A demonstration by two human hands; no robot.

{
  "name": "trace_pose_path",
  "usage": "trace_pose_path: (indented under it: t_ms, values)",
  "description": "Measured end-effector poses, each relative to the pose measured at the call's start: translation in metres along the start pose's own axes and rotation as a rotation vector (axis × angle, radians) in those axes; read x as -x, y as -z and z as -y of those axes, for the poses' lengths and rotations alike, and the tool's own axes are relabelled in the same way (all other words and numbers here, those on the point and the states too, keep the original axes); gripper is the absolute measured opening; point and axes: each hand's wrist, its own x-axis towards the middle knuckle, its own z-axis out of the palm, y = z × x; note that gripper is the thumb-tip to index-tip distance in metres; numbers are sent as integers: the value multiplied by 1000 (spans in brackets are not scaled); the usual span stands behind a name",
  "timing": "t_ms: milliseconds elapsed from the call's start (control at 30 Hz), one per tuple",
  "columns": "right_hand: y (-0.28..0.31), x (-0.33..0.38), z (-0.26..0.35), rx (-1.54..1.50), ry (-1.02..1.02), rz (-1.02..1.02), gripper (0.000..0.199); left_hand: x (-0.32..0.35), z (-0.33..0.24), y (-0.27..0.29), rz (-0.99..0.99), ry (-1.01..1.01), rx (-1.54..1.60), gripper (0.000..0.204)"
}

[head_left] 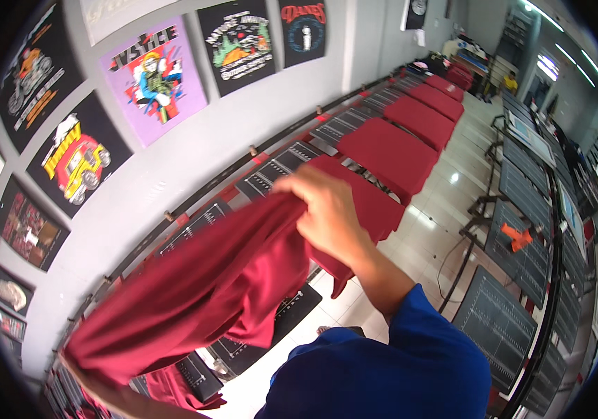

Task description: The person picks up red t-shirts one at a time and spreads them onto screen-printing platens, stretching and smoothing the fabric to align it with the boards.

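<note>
A maroon cloth (201, 279) hangs stretched between my two hands, gathered into long folds above a dark printing board (299, 311). My right hand (321, 209) is closed on its upper right end, fingers pinched over the fabric. At the lower left, my left hand (76, 369) grips the other end; most of its fingers are hidden by cloth and the picture's rim. Past my right hand, a similar maroon cloth (362, 202) lies flat over a board. Below the held piece, more maroon fabric (173, 390) drapes by another board.
Several more boards covered in maroon cloth (390, 157) run away along the wall side. A second row of dark boards (498, 328) stands across the tiled floor (431, 216), with an orange cloth (517, 237) on one. Printed shirt panels (152, 84) hang on the left wall.
</note>
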Motion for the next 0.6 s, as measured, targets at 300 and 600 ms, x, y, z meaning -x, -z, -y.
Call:
trace_pose_path:
  t_ms: [300, 600]
  values:
    - [-112, -140, -59, 138, 35, -23, 44, -162, 106, -78, -173, 540, 1113, 16]
    - [1, -37, -9, -210, 48, -235, 35, 7, -79, 38, -454, 567, 801, 38]
